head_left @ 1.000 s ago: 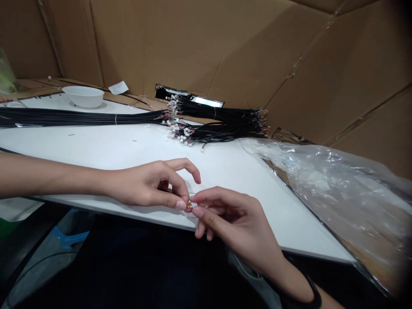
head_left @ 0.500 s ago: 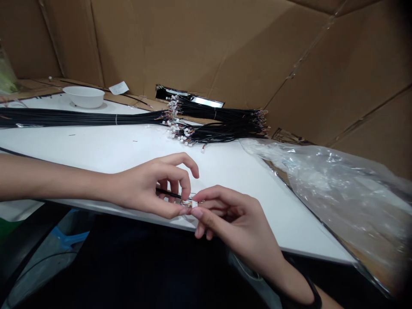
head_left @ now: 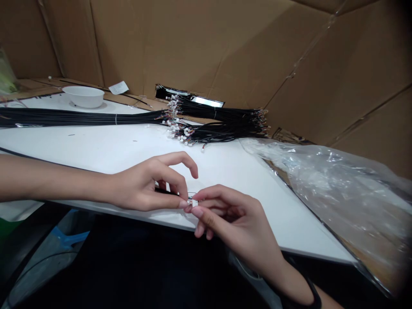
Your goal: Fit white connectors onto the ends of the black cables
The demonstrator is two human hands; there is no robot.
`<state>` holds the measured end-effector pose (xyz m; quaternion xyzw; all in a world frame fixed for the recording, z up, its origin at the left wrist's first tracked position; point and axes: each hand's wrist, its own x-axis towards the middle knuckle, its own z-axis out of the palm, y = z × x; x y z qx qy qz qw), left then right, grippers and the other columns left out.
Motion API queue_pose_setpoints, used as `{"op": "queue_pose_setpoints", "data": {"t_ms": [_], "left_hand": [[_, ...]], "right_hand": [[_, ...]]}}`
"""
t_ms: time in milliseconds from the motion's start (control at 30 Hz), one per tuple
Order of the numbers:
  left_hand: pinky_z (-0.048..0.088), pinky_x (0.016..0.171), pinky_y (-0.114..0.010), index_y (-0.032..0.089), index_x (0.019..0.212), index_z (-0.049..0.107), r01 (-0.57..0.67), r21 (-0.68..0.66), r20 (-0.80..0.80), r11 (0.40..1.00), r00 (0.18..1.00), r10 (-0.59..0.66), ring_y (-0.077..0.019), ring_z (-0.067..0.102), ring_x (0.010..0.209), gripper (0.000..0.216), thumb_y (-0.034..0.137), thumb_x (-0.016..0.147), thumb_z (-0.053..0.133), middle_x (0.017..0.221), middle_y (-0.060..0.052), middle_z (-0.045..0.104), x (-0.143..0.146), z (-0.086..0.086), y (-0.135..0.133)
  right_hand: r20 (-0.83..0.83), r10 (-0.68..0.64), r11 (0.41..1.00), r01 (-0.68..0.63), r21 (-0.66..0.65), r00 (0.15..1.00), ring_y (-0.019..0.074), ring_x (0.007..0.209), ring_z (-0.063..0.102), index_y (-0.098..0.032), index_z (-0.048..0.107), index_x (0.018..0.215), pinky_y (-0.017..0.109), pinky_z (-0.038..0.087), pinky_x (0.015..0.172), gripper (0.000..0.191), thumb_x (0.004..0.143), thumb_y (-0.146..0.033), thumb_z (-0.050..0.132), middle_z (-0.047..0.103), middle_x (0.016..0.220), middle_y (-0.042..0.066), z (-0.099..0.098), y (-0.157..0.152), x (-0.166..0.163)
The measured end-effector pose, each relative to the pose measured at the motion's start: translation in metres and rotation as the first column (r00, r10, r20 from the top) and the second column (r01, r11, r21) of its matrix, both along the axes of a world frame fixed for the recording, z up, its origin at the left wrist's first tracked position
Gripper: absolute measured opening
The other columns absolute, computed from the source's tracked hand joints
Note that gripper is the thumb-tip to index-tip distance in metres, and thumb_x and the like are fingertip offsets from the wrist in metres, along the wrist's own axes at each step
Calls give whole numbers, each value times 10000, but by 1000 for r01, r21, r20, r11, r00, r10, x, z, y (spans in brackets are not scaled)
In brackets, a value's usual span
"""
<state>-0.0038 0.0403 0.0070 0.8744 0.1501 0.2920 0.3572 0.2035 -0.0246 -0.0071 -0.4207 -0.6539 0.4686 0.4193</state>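
Observation:
My left hand [head_left: 149,184] pinches a thin black wire [head_left: 165,191] between thumb and fingers, and most of the wire is hidden behind them. My right hand [head_left: 233,214] meets it at the table's front edge, its thumb and forefinger gripping a small white connector [head_left: 195,203]. The wire's end runs into that connector, though the fingertips hide the exact joint. Both hands hover over the white table top [head_left: 96,148].
Long bundles of black wires with white connectors [head_left: 222,128] lie across the table's far side. A white bowl [head_left: 83,96] stands at the back left. Clear plastic sheeting [head_left: 322,184] covers the right side, and cardboard [head_left: 193,43] walls the back.
My left hand has moved slightly right, bringing the black wire's end up to the white connector. My fingertips now almost touch. My right hand has barely moved.

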Motion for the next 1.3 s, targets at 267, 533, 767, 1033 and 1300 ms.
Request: {"op": "queue_pose_setpoints", "data": {"t_ms": [267,533,767,1033,1300], "left_hand": [[495,676,-235,144,802,736,20,26,-3,999,1000,-20,-218,575,1017,137,244,867,667,1142,-112,566,0,-2,2],[492,618,-208,125,787,706,17,48,-11,999,1000,-16,-55,548,657,97,179,857,667,1132,-78,535,1,-3,1],[495,672,-229,136,793,712,24,67,-32,997,999,-22,-184,598,944,113,205,866,659,1136,-98,563,1,-3,2],[496,702,-213,134,824,716,46,10,-42,999,998,-45,-171,605,959,112,202,880,647,1146,-84,542,1,-2,3],[462,630,-196,128,833,706,73,106,8,992,997,-75,-33,522,629,106,143,893,620,1131,-68,497,2,-3,2]], "right_hand": [[-32,-2,1000,2,11,999,129,504,687,-188,667,868,158,532,433,142,780,-224,773,722,670,1,-3,-2,-1],[-14,25,997,-24,76,1000,107,511,681,-193,662,875,130,508,438,118,800,-150,742,713,667,-14,-6,0,1],[58,3,975,-16,220,998,107,501,675,-190,667,896,145,507,442,34,866,-190,684,682,611,-18,-9,-2,1],[10,4,980,-5,197,1000,96,488,670,-200,663,882,122,508,433,65,845,-164,702,668,604,-34,-9,-2,0],[-8,4,991,-3,132,1000,94,479,657,-207,643,896,121,515,445,80,847,-176,699,658,564,-39,-8,-2,1]]}}
